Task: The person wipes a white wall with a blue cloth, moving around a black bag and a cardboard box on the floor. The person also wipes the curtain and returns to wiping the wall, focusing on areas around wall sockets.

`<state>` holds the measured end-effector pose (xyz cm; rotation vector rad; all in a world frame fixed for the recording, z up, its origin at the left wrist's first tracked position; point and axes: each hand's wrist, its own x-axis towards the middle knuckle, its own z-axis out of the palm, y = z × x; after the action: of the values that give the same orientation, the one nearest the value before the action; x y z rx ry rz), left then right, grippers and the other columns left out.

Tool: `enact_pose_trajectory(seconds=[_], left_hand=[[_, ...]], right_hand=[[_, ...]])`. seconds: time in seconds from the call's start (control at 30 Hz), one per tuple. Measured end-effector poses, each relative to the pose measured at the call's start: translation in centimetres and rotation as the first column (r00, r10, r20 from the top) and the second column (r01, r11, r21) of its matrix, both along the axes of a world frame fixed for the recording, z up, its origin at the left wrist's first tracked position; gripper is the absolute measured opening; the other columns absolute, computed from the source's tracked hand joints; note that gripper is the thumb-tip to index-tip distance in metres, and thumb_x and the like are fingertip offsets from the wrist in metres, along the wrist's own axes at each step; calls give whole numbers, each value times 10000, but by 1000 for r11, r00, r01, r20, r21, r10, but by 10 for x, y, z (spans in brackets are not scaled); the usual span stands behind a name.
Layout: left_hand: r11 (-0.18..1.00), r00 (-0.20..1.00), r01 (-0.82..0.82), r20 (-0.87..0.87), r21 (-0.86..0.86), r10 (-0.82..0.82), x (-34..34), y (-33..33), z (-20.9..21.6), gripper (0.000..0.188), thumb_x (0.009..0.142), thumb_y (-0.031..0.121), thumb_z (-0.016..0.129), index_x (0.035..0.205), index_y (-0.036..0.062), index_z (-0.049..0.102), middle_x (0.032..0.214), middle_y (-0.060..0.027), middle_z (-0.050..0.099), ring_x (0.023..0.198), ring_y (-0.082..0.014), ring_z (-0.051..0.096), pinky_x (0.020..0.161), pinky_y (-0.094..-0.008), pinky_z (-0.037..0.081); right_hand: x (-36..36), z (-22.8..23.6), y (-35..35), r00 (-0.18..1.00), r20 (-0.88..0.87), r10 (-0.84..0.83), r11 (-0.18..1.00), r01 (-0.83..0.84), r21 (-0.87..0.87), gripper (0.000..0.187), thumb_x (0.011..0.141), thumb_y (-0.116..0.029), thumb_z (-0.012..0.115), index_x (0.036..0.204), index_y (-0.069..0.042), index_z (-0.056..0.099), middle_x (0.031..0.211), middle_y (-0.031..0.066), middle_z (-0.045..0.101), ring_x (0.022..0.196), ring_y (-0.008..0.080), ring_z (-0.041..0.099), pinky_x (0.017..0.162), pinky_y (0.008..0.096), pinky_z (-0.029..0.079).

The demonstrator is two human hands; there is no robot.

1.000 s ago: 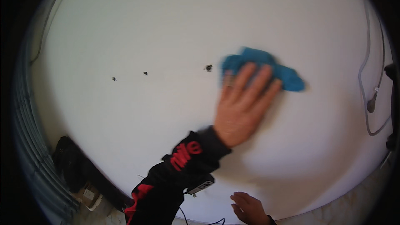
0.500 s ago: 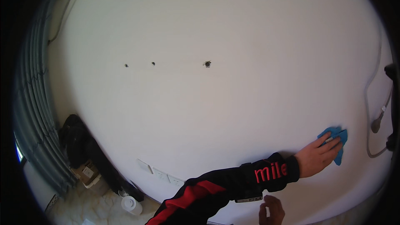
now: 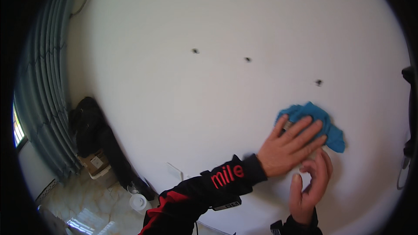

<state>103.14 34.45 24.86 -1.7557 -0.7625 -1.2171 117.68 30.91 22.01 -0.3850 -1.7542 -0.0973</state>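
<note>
My left hand [image 3: 289,148] lies on a crumpled blue cloth [image 3: 334,138] and presses it against the white wall [image 3: 174,100]. Its fingers are spread over the cloth, and a small pale tag shows between two of them. The thumb is hidden. Just below, my right hand [image 3: 310,187] is raised with curved fingers apart from the thumb and nothing visible in them. Its fingertips come close to the left hand; whether they touch it I cannot tell.
Three dark holes, one of them [image 3: 247,59] in the middle, mark the wall. A pale socket plate [image 3: 175,172] sits low behind my left sleeve. At left are a blue-grey curtain [image 3: 48,82], a black bag [image 3: 89,126], a cardboard box [image 3: 96,162] and a white round container [image 3: 138,202].
My view has turned right, so the wall holes appear farther right. My left hand and the cloth appear farther left and higher. My right hand has risen beside the left.
</note>
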Motion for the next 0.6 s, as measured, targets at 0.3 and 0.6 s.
enact_pose_trajectory(seconds=[0.3,0.6], left_hand=[[973,911,-220,373,71,179,-197,-42,-12,437,868,295,616,1292,190,616,1449,-92,456,1356,-274,393,1130,-550,154],[975,812,-219,563,43,158,-338,-64,-68,450,866,103,609,1311,51,560,1480,-211,339,1358,-396,340,1110,-488,278]], right_hand=[[-200,42,-15,944,300,135,965,-194,177,507,772,13,656,1258,66,522,1297,219,460,1126,375,548,923,406,485],[-324,10,-38,795,487,363,904,-427,24,670,718,-35,718,1319,41,431,1377,255,385,1128,388,520,927,442,463]])
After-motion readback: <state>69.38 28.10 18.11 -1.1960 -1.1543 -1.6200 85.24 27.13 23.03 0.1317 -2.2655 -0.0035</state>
